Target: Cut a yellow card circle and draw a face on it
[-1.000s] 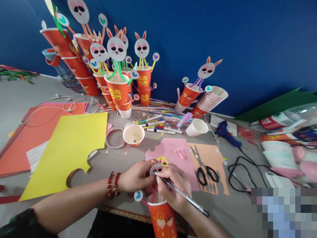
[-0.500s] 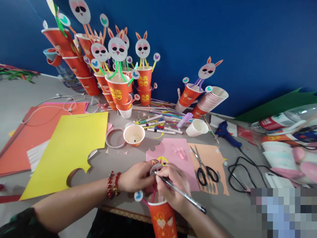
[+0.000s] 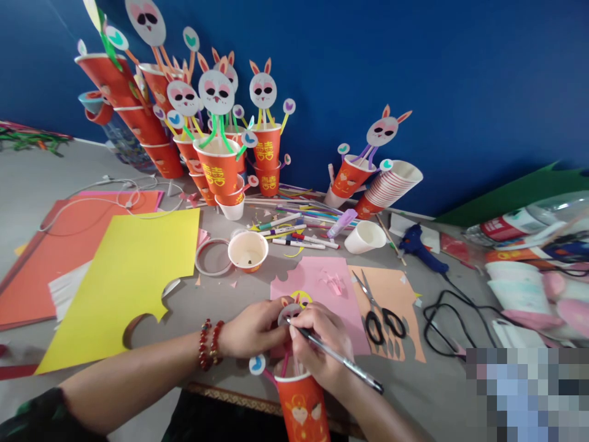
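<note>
My left hand (image 3: 256, 328), with beaded bracelets at the wrist, pinches the edge of a small paper rabbit head (image 3: 286, 312). A pen (image 3: 343, 361) is gripped in my right hand (image 3: 324, 344), its tip touching the rabbit's face. Below both hands is a red paper cup (image 3: 302, 405), from which pink stems rise toward the head. One side stem bears a white disc with a blue heart (image 3: 257, 364). Part of the rabbit's face is covered by my fingers. Underneath lies pink paper (image 3: 317, 276) with cut edges.
Scissors (image 3: 375, 310) rest on peach paper (image 3: 409, 301). Finished rabbit cups (image 3: 216, 162) stand along the blue wall. Markers (image 3: 299, 244), tape (image 3: 213, 258), and an upright cup (image 3: 248, 250) sit mid-table. Yellow paper (image 3: 133, 270) lies left; a blue glue gun (image 3: 421, 245) with its cord lies right.
The whole view has shifted very slightly. Both hands, the pen and the rabbit head keep nearly the same positions.
</note>
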Tool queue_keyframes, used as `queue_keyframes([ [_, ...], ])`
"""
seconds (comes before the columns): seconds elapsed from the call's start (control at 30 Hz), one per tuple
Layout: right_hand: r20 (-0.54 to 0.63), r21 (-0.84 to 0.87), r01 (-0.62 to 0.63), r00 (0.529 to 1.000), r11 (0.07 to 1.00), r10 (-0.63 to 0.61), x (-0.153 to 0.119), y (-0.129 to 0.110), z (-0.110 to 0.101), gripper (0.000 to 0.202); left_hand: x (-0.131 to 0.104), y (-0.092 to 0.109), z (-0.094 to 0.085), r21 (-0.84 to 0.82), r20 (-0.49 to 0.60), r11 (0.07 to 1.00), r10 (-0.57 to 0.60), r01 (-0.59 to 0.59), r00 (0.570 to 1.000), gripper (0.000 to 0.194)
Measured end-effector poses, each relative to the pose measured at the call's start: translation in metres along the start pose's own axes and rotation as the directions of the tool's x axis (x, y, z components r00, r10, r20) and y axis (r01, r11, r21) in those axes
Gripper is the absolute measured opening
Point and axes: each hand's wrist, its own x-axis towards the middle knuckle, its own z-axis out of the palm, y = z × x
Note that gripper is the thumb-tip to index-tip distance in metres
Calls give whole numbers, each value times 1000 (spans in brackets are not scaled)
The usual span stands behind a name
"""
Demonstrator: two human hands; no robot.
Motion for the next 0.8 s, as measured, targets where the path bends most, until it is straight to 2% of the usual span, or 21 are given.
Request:
queue_keyframes([
  [0.63, 7, 20, -17, 1000, 1000, 17, 0, 0, 1, 10, 0, 0, 1, 16, -14, 1000, 24, -24, 1000, 9],
  [0.7, -15, 23, -15, 1000, 1000, 16, 0, -2, 1, 11, 0, 1, 0, 3, -4, 1000, 8, -8, 1000, 10],
  [0.8, -117, 35, -15, 993, 999, 19, -2, -4, -4, 14, -1, 2, -2, -22, 5, 999, -23, 23, 1000, 14],
])
